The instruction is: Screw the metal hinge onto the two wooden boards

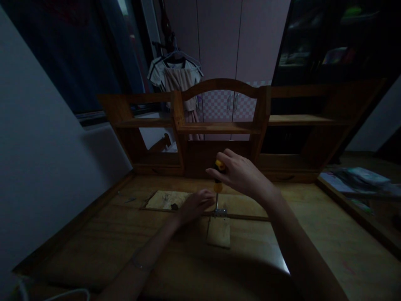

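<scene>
My right hand [236,169] is wrapped round the yellow-and-black handle of a screwdriver [218,187], held upright with its shaft pointing down. The tip meets a small metal hinge [221,212] lying across the joint between a long wooden board [244,204] and a small square wooden piece [218,233]. My left hand [198,204] rests low over the long board, its fingers curled together beside the screwdriver shaft. Whatever those fingers pinch or press is hidden.
A small dark lump [174,206] sits on the long board's left part. Small metal bits [130,200] lie farther left on the wooden desk [150,246]. A wooden shelf unit [219,127] stands along the back; papers [365,179] lie at the right. A white cable [70,292] shows bottom left.
</scene>
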Motion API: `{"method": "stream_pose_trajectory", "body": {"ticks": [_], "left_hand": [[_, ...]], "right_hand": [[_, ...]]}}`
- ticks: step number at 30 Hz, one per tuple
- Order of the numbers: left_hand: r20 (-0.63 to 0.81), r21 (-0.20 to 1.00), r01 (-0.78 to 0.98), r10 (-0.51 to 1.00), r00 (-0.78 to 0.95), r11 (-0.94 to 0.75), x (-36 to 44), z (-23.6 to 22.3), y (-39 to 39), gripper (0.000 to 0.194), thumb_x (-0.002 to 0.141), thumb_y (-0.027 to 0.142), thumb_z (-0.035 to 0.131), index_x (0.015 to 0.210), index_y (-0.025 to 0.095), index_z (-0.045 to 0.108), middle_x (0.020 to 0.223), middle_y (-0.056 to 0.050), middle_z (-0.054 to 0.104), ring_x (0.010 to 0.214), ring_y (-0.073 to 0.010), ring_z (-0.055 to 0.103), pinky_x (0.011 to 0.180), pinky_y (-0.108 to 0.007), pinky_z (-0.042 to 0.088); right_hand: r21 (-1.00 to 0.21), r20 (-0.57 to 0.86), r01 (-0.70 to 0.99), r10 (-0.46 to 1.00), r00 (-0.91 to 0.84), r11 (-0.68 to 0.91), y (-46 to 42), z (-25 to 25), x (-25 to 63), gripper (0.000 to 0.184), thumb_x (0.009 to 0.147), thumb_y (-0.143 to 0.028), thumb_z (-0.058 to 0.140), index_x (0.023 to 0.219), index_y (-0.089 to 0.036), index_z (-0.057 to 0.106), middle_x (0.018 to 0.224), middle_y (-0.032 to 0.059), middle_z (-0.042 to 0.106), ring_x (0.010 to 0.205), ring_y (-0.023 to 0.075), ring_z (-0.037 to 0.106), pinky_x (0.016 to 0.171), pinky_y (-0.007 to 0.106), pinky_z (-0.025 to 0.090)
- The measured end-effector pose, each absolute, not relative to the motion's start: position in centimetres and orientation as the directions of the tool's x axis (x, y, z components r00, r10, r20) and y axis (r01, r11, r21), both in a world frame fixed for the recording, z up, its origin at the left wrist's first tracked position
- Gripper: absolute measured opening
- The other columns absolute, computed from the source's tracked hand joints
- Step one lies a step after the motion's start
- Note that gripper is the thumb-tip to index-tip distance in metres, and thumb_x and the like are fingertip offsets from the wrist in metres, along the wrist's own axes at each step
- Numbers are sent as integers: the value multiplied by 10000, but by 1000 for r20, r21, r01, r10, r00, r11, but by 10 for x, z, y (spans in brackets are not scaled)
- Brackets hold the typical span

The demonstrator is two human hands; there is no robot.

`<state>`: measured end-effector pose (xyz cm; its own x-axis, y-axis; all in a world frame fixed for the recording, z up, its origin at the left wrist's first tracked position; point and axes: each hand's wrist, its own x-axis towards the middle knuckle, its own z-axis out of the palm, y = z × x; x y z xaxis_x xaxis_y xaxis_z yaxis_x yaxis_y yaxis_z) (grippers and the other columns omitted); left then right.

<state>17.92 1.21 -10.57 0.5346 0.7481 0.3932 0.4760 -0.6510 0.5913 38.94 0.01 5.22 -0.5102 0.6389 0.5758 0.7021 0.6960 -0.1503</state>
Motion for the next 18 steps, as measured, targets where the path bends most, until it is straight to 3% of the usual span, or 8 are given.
{"method": "stream_pose_trajectory", "body": {"ticks": [4, 9, 14, 18], "left_hand": [[365, 416, 583, 715, 596, -698, 156, -114, 30, 665, 762, 606, 693, 1288, 221, 563, 1299, -96, 544, 1183, -262, 516, 1011, -378, 418], [290, 373, 629, 730, 619, -682, 145, -121, 36, 912, 583, 689, 770, 1327, 216, 536, 1245, -110, 559, 1167, -296, 500, 1029, -436, 406], [286, 399, 617, 731, 619, -678, 148, -123, 33, 950, 579, 670, 786, 1356, 201, 507, 1251, -130, 528, 1148, -293, 506, 1010, -432, 425], [290, 411, 623, 743, 603, -665, 149, -123, 33, 888, 618, 619, 794, 1353, 206, 515, 1250, -121, 516, 1136, -277, 522, 997, -411, 438]], "right_hand": [[-264, 542, 549, 592, -596, 793, 5, 49, 387, 173, 970, -325, 479, 1102, -213, 485, 1019, 28, 596, 867, 163, 575, 750, 267, 387], [-323, 481, 515, 606, -633, 794, 1, 54, 389, 263, 912, -368, 541, 1136, -236, 506, 956, 6, 607, 823, 166, 565, 723, 267, 384], [-265, 500, 569, 615, -610, 779, -1, 57, 392, 292, 840, -239, 549, 1127, -205, 513, 1093, 31, 587, 897, 176, 564, 794, 279, 389], [-182, 537, 632, 614, -578, 754, 0, 53, 385, 208, 890, -262, 522, 1086, -195, 501, 1029, 30, 610, 879, 175, 589, 735, 267, 380]]}}
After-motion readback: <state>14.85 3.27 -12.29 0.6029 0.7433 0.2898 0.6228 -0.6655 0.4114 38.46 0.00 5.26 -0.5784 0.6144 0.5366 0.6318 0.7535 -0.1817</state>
